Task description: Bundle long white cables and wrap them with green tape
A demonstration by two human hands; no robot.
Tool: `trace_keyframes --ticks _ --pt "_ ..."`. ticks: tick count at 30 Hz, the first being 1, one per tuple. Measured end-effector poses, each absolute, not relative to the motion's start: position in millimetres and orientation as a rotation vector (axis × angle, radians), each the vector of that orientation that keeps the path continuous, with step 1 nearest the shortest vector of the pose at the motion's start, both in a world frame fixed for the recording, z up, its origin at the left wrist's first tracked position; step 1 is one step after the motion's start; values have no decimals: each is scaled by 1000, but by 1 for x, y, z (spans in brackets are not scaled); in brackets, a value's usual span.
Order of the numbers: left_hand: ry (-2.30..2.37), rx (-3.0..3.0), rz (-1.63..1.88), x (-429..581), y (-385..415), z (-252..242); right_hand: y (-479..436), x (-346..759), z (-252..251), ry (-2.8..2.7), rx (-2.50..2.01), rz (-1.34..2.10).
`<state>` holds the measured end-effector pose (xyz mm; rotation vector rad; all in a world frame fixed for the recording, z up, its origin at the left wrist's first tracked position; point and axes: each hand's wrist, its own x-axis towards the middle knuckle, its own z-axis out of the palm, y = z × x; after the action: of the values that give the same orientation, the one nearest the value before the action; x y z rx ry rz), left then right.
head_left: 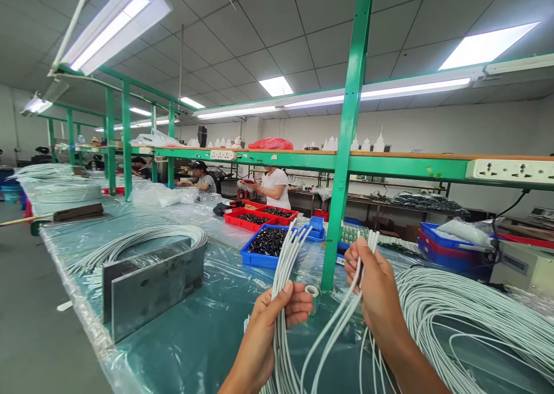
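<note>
Left hand [277,330] curls closed around a bundle of white cables [282,301], its thumb pressed along them. Right hand [381,301] is raised just beside it, pinching several white cable ends [371,244] between thumb and fingers, with their lengths looping down below. A small roll of tape [312,297] sits just beside the left hand's fingertips. Under both hands, clear plastic sheeting [182,348] covers the bench.

Right of the right hand lies a large coil of white cable [459,313]. Left of the left hand, a smaller coil [138,244] lies behind a metal plate [151,284] standing on edge. Ahead of the hands are a blue crate of black parts [266,247], 2 red trays [255,218] and a green steel upright [346,152]. Farther ahead, beyond the bench, a person in a white shirt [274,187] stands near a seated person in a cap [199,177].
</note>
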<state>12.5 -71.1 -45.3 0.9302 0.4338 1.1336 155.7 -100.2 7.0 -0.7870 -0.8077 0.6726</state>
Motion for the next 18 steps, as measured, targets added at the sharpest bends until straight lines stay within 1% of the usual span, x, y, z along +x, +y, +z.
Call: trace_keyframes --ticks 4,6,8,12,15,18 --pt "385 876 1151 12 -68 -45 -109 173 10 -847 -781 759" --pt "372 834 1167 13 -65 -46 -117 184 12 -912 -864 763" --pt "364 769 1187 14 -62 -48 -126 191 12 -1102 -1039 712" --pt "343 629 1217 17 -57 -52 -140 183 1 -1678 -1467 595" --pt "339 566 1225 20 -56 -52 -141 167 -17 -1963 -1689 381" --pt "334 532 1218 22 -56 -49 -134 155 -32 -2114 -1733 96"
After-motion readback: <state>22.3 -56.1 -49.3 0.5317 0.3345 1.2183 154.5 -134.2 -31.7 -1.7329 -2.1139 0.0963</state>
